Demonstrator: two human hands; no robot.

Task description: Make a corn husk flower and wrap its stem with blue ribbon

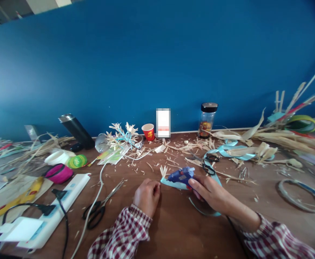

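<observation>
My right hand is wrapped round a blue glue gun, its nozzle aimed left. Just beyond the nozzle, a small pale flower of dried husk strips has light-blue ribbon at its base. My left hand is closed, fingertips pinched at the flower's lower end; the part inside the fingers is hidden. The ribbon runs right beneath the glue gun and behind my right hand. Left of my left hand lies a pair of black-handled scissors.
A white power strip with plugs and cables lies left, near a yellow tool. Along the blue wall stand a dark flask, a bundle of husk flowers, a red paper cup and a jar. Husk scraps litter the table.
</observation>
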